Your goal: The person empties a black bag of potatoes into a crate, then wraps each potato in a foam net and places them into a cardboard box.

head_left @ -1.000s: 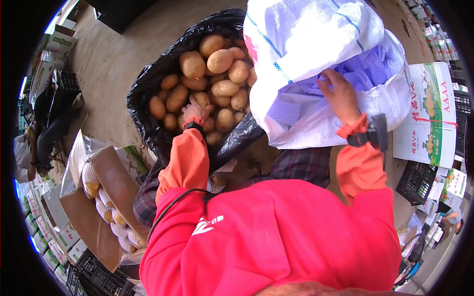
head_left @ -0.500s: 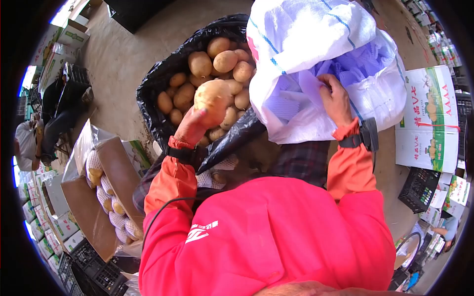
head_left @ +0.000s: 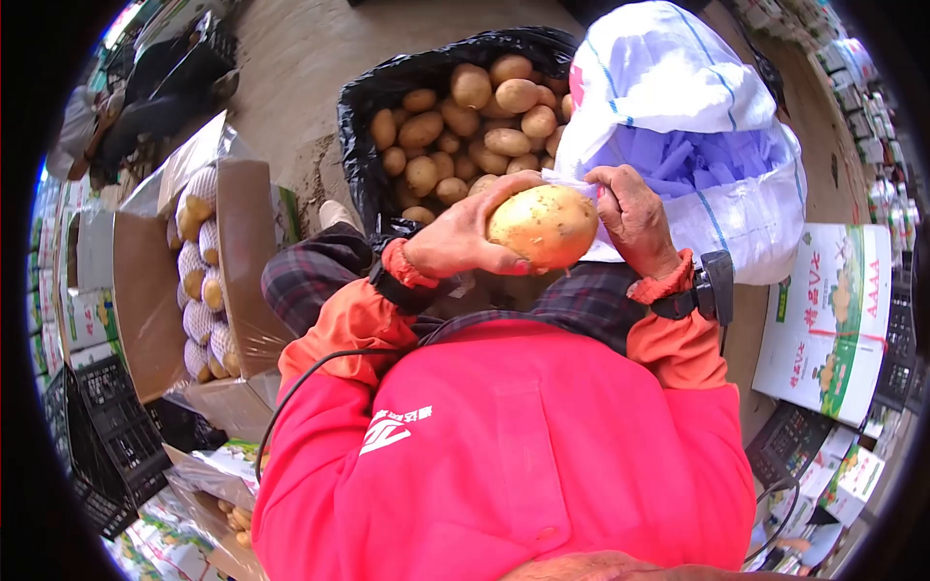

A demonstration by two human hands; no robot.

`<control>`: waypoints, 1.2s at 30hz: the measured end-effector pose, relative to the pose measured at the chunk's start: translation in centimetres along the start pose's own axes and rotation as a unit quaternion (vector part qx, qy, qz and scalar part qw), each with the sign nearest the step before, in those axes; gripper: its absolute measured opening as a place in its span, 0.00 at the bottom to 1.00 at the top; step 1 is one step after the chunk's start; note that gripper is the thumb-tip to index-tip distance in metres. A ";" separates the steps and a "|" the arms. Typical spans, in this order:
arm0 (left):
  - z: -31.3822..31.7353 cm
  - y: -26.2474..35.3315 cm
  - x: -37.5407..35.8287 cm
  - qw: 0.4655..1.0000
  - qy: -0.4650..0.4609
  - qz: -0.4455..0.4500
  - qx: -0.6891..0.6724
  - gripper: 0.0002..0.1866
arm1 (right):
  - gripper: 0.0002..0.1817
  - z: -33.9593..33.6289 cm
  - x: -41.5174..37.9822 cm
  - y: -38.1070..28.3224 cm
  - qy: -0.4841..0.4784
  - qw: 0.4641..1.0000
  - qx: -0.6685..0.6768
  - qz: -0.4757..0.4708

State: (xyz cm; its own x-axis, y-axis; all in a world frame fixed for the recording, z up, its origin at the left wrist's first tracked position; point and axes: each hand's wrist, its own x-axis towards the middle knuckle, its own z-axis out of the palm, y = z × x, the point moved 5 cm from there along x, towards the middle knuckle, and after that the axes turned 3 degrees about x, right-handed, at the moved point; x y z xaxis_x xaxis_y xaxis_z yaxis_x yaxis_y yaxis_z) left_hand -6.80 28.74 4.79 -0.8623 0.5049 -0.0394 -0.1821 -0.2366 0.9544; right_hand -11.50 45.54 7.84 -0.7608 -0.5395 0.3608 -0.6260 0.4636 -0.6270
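Note:
Over my lap, my left hand (head_left: 465, 232) is wrapped round a large potato (head_left: 544, 229). My right hand (head_left: 630, 211) pinches a pale foam net sleeve (head_left: 570, 181) against the potato's upper right side. Beyond my hands lies a black-lined container (head_left: 356, 145) full of loose potatoes (head_left: 509, 141). To its right stands a white woven sack (head_left: 668, 58), its mouth open on many purple-tinted foam sleeves (head_left: 678, 160).
At the left an open carton (head_left: 145, 290) holds potatoes in foam nets (head_left: 201, 281). Black crates (head_left: 111, 407) stand below it. A printed carton (head_left: 823, 320) and another crate (head_left: 790, 441) are at the right. A person (head_left: 145, 121) sits at the upper left.
My left hand has brought the potato right, away from the container. My right hand has come out of the sack with a foam sleeve and met the potato. The view has shifted.

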 end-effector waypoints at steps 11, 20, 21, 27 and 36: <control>-2.1 0.4 -3.5 0.999 0.003 0.038 0.033 0.41 | 0.08 3.5 2.4 -2.4 -0.036 0.996 0.083 0.008; -3.2 0.5 -5.0 0.998 0.005 -0.011 -0.055 0.46 | 0.09 6.5 3.2 -3.0 -0.113 0.976 0.182 0.047; -3.4 0.7 -5.0 1.000 0.008 0.007 -0.028 0.45 | 0.09 6.7 3.5 -2.7 -0.112 0.970 0.202 0.073; -4.0 1.4 -5.7 0.974 0.021 0.138 0.178 0.43 | 0.12 8.7 4.0 -2.3 -0.128 0.879 0.412 0.201; -6.1 0.7 -8.0 0.953 0.081 0.075 -0.282 0.43 | 0.19 14.1 4.9 -2.8 -0.153 0.770 0.592 0.185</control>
State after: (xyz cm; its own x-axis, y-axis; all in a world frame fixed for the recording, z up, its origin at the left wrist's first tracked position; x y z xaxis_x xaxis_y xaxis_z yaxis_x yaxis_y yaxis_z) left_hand -2.92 19.46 3.91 -0.9522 0.3053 -0.0037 -0.2358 -0.7276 0.6442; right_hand -11.03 31.70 1.67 -0.6608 -0.7483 -0.0590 0.3549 -0.2421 -0.9030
